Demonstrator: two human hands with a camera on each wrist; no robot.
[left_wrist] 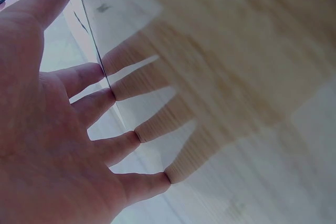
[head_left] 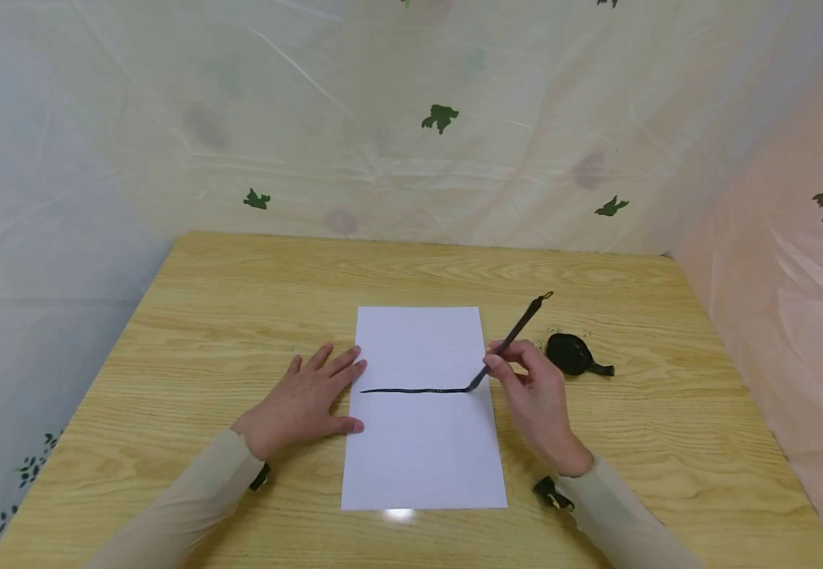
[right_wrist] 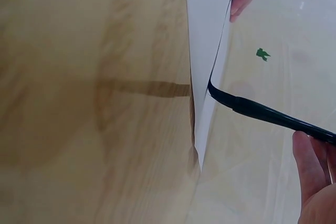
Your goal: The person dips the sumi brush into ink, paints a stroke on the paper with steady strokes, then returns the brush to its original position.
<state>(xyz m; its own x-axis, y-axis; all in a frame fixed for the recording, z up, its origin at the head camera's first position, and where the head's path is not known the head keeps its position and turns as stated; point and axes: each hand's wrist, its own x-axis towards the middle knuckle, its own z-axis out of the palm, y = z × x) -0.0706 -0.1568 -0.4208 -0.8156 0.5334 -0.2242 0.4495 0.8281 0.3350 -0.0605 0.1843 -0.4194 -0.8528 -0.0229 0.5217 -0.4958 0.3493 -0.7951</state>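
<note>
A white sheet of paper (head_left: 421, 419) lies on the wooden table (head_left: 205, 316), with a black horizontal stroke (head_left: 411, 390) painted across its middle. My right hand (head_left: 535, 391) pinches a black brush (head_left: 511, 340) whose tip touches the paper at the stroke's right end. In the right wrist view the brush (right_wrist: 268, 113) bends against the paper (right_wrist: 207, 19). My left hand (head_left: 307, 399) lies flat with straight fingers (left_wrist: 123, 95), pressing on the sheet's left edge.
A small black ink dish (head_left: 571, 353) sits on the table just right of the paper. Pale plastic sheeting with green leaf prints (head_left: 439, 117) walls the table at the back and sides.
</note>
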